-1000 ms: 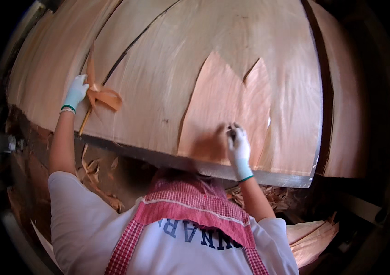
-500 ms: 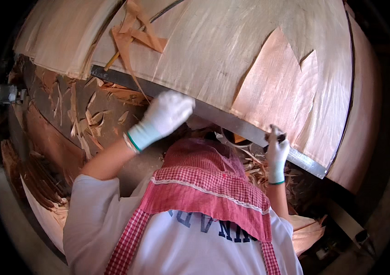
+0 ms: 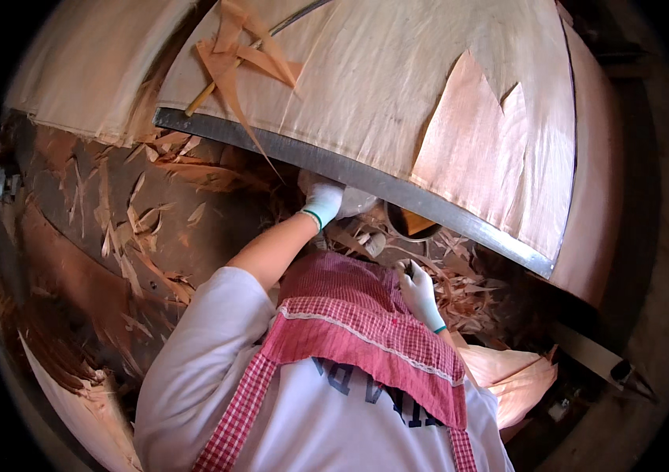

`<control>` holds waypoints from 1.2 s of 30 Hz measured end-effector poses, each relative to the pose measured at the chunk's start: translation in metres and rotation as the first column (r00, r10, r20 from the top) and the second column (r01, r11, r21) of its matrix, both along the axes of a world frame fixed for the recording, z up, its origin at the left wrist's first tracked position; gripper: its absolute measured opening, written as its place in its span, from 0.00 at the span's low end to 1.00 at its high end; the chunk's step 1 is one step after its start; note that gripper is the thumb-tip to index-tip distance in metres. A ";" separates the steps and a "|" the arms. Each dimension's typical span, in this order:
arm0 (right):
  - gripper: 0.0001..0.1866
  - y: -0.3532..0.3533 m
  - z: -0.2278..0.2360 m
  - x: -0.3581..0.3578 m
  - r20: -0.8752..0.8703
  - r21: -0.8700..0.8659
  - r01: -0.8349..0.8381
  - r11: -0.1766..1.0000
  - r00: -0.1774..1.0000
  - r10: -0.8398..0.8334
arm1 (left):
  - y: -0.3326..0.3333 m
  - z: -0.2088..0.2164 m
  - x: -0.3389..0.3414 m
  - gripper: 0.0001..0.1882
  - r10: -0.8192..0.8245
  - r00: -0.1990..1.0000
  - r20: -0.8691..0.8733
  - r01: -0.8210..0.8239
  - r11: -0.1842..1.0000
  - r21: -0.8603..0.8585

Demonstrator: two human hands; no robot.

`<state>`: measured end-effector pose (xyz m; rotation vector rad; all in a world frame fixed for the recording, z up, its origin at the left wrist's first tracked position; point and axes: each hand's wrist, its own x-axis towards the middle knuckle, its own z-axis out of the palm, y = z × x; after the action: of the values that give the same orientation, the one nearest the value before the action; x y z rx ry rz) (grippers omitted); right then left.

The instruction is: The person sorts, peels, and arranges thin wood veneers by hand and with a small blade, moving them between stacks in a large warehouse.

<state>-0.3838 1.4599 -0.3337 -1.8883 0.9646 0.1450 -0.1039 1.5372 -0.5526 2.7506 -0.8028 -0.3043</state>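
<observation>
My left hand (image 3: 324,198), in a white glove with a green cuff, reaches under the metal-edged front of the bench. It is at a clear plastic bag (image 3: 356,203), its fingers hidden there. My right hand (image 3: 421,293), gloved the same way, is held close to the red checked apron (image 3: 366,315). Its fingers are closed around something small and dark that I cannot make out. On the bench, a pale pink veneer piece (image 3: 464,134) with a jagged, pointed far edge lies over wide, light wood veneer sheets (image 3: 366,86).
A metal strip (image 3: 271,145) runs along the bench front. Torn veneer strips (image 3: 248,59) lie across a thin yellow stick (image 3: 202,96) at the back left. Below the bench are a round container (image 3: 413,224) and scattered wood scraps (image 3: 468,287). More veneer stands at lower left.
My left hand has gone from over the metal edge to beneath it, at the plastic bag. My right hand has left the bench edge and come back toward my body, still closed.
</observation>
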 end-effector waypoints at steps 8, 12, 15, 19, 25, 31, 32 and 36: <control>0.16 0.001 -0.004 0.019 0.000 -0.027 -0.030 0.999 1.000 0.030 | 0.033 0.111 -0.021 0.12 -0.528 0.849 0.036 0.529 0.848 -0.030; 0.17 -0.010 -0.029 0.016 -0.024 0.165 0.050 0.985 0.999 -0.046 | 0.057 0.184 -0.075 0.08 -0.486 0.871 -0.069 0.424 0.816 -0.394; 0.17 -0.007 -0.002 0.029 -0.038 0.555 0.135 0.821 0.990 -0.138 | 0.070 0.229 -0.127 0.10 -0.363 0.753 -0.548 0.145 0.905 -0.400; 0.16 0.003 -0.003 0.022 0.036 0.769 0.242 0.591 0.908 -0.418 | 0.069 0.209 -0.178 0.13 -0.459 0.705 -0.541 0.178 0.852 -0.491; 0.11 -0.033 0.038 -0.030 0.107 -0.256 -0.290 0.922 0.939 0.326 | 0.026 0.252 -0.161 0.17 -0.572 0.811 0.122 0.547 0.666 -0.507; 0.09 -0.036 0.057 -0.086 -0.049 -0.354 -0.601 0.717 0.777 0.627 | -0.002 0.259 -0.185 0.11 -0.927 0.268 -0.263 0.928 0.322 -0.188; 0.09 -0.035 0.058 -0.094 0.110 -0.205 -0.423 0.882 0.886 0.451 | -0.003 0.266 -0.188 0.11 -0.929 0.296 -0.221 0.895 0.351 -0.276; 0.08 -0.043 0.081 -0.104 0.317 0.285 0.257 0.924 0.884 -0.344 | -0.013 0.295 -0.185 0.14 -0.663 0.352 -0.661 0.422 0.742 -0.521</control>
<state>-0.4874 1.4165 -0.2527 -1.4571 0.9265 -0.2600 -0.2893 1.5243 -0.2572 1.6037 -1.2989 -1.3880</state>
